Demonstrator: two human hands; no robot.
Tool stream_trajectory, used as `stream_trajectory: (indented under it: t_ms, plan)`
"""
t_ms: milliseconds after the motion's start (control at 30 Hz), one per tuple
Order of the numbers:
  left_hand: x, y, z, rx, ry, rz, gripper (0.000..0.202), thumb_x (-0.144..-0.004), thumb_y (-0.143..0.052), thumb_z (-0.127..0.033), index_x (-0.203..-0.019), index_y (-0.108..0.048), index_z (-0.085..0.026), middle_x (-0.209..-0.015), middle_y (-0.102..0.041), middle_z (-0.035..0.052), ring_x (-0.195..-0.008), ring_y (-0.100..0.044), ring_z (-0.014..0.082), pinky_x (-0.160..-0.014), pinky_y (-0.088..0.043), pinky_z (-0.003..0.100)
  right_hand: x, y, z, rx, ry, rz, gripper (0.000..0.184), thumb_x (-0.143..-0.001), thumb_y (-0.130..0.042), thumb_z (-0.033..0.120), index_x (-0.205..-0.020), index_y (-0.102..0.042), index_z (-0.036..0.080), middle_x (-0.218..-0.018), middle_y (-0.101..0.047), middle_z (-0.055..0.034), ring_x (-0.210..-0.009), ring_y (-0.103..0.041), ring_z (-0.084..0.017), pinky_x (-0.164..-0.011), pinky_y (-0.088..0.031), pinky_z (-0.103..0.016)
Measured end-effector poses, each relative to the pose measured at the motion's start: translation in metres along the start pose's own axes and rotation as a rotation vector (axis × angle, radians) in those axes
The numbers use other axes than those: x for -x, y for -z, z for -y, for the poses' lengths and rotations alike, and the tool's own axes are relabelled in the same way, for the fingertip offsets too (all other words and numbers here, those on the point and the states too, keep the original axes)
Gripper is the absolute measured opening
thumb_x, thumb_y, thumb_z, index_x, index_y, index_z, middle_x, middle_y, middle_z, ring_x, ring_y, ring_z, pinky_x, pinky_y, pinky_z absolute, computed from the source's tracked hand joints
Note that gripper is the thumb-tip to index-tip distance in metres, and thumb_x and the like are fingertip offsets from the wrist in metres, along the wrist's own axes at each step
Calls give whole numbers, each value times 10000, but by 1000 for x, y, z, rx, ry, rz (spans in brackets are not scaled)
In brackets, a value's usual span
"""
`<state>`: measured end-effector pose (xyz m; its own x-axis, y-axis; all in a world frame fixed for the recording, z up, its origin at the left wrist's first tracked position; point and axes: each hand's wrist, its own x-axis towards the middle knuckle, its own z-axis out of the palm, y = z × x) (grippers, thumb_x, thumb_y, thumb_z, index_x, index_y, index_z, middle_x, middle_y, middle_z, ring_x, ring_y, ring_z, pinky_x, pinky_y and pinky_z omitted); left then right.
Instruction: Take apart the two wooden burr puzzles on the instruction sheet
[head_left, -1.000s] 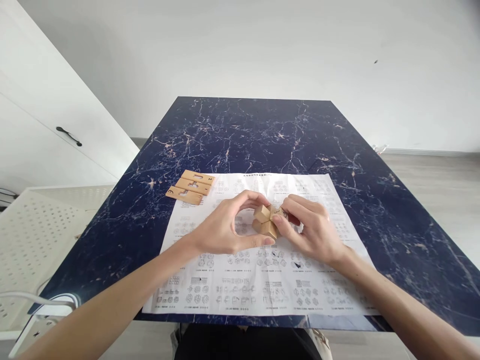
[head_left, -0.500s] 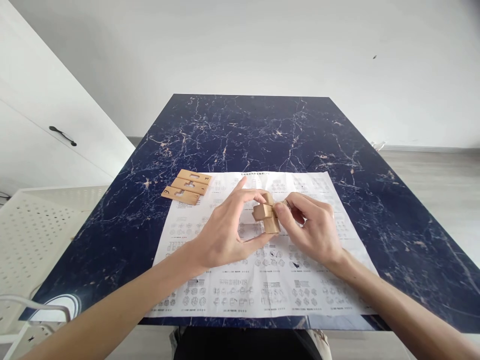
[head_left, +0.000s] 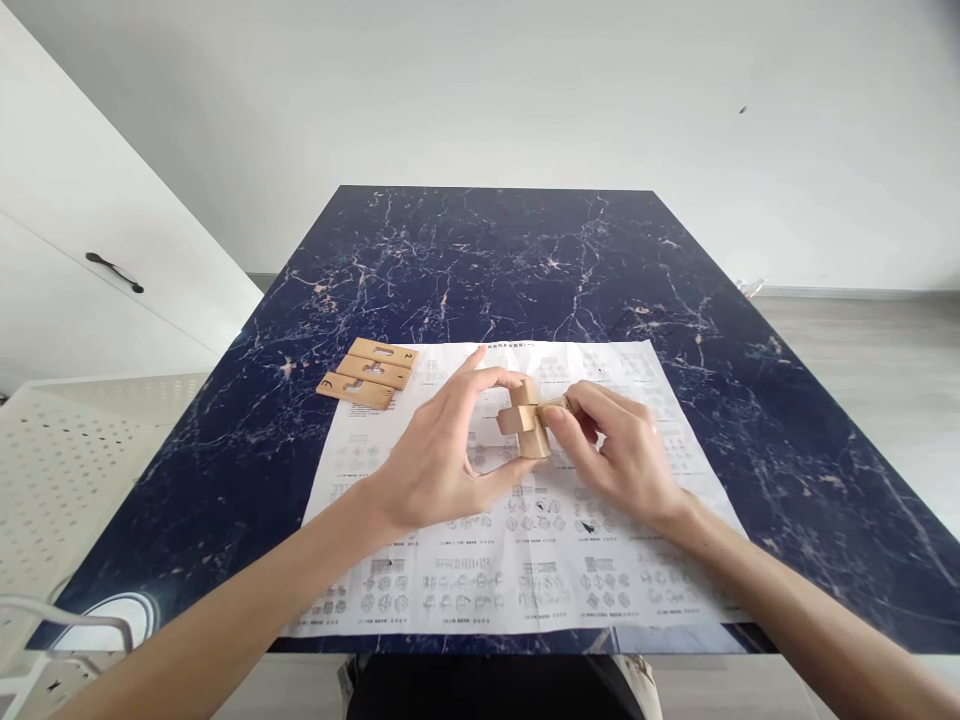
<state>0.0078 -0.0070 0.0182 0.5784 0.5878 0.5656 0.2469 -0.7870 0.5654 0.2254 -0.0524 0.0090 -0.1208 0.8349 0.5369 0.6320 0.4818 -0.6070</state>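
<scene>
A light wooden interlocking puzzle (head_left: 519,420), made of crossed square bars, is held up between both hands over a printed sheet (head_left: 465,590). My left hand (head_left: 442,455) grips it from the left, index fingertip on the top end and thumb at the bottom end. From the right, my right hand (head_left: 626,450) pinches the bar that sticks out on that side between thumb and fingers. That bar's far end is partly hidden by the fingers. Rows of small line drawings of puzzles and their pieces cover the sheet.
Three flat wooden plates (head_left: 367,374) with cut-out slots and numbers lie at the sheet's upper left corner. The dark blue marbled table (head_left: 480,260) reaches back toward a white wall. A white perforated rack (head_left: 90,450) and a white cabinet (head_left: 67,220) stand to the left.
The view has shifted slightly. The puzzle has turned a little in my hands, and its parts sit at a slightly different angle. Both hands keep their grip.
</scene>
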Motion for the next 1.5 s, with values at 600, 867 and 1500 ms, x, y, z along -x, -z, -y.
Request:
stream_trajectory:
  t_ms: [600,867,1500]
  plan:
    - [-4,1,1,-151,-254,-60,503,-953,-805,-228,-1337,-480,-223,-1269,-747,119,-1243,-755,324,-1270,-359,802,2,-8,5,-59,-207,6,435,-1081,-524,333,-693,-348,246,-577,-342,68,-522,-299,-105,-497,-259,-300]
    - [-3,1,1,-50,-60,-16,585,-923,-833,-294,-1382,-474,-246,-1263,-734,83,-1178,-771,298,-1307,-327,763,-2,-6,3,-87,-190,8,424,-1064,-551,319,-685,-376,248,-579,-380,57,-523,-312,-113,-492,-268,-302]
    - [0,0,1,77,-110,-174,745,-831,-930,-396,-1438,-520,-259,-1354,-725,122,-1269,-726,336,-1102,-618,532,-1,1,-7,-706,-353,497,455,-1158,-361,535,-869,-543,234,-775,-575,-30,-679,-558,-184,-640,-529,-346]
